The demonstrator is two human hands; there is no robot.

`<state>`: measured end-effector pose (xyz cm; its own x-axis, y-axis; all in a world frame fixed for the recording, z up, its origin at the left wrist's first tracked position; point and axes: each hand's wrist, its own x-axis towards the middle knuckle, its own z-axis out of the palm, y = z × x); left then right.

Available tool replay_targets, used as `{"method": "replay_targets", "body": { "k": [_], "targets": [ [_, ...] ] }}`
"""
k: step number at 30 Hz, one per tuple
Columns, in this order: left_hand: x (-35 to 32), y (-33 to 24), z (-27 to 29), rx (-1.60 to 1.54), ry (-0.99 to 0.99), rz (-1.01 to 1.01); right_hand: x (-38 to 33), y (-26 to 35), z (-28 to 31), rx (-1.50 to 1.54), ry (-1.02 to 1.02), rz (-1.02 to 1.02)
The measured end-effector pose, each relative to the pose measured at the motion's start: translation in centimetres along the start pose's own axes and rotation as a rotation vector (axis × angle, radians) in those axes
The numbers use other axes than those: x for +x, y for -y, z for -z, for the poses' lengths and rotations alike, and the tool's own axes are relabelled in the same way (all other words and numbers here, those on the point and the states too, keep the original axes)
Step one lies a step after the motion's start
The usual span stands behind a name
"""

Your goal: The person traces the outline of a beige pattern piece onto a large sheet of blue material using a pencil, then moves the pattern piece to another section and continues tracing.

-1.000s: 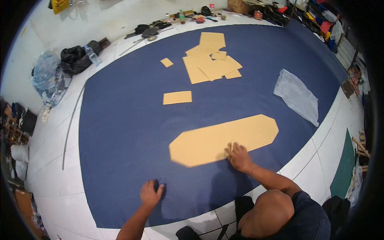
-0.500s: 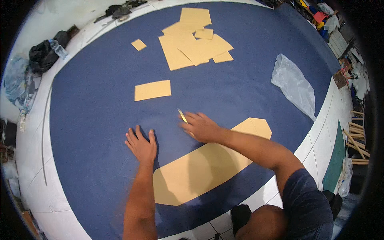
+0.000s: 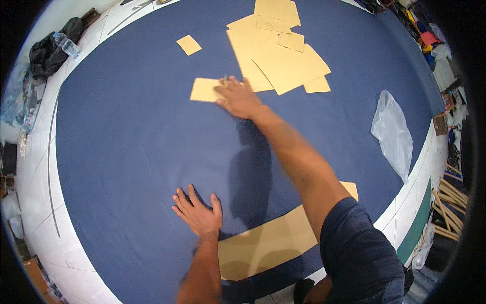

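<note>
My right hand (image 3: 237,97) reaches far forward over a small tan rectangle of card (image 3: 203,90), its fingers lying over the right part. A slim cutter knife (image 3: 225,80) sticks up among those fingers, mostly hidden by them; its yellow body shows more plainly in the earlier frame. My left hand (image 3: 200,210) rests with fingers spread on the dark blue sheet (image 3: 126,152), holding nothing. Close to my left wrist lies a long tan card piece (image 3: 268,248) with cut corners, partly covered by my right arm.
Several overlapping tan card pieces (image 3: 288,63) lie at the far middle, with a small square piece (image 3: 189,45) to their left. A clear plastic bag (image 3: 392,129) lies on the right. Wooden sticks (image 3: 450,205) and a plastic bottle (image 3: 67,45) are beyond the sheet's edges.
My right hand has moved forward from the bare sheet onto the small rectangle, the knife still in it. My left hand stays flat. The whole view has shifted.
</note>
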<state>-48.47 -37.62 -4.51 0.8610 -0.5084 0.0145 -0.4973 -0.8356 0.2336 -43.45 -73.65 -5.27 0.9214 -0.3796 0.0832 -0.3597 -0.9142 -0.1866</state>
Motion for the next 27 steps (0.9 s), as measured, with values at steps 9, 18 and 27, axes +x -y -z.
{"method": "replay_targets", "body": {
  "k": [9, 18, 27],
  "targets": [
    [0.2, 0.4, -0.3, -0.020, 0.016, -0.026, -4.9, -21.1, 4.4, -0.165, -0.036, -0.414],
    [0.0, 1.3, -0.8, 0.078, 0.014, -0.020, 5.7, -13.0, 4.0, -0.052, -0.105, -0.386],
    [0.4, 0.4, -0.2, 0.005, 0.097, -0.019, 19.0, -0.3, -1.3, 0.139, -0.094, -0.027]
  ]
}}
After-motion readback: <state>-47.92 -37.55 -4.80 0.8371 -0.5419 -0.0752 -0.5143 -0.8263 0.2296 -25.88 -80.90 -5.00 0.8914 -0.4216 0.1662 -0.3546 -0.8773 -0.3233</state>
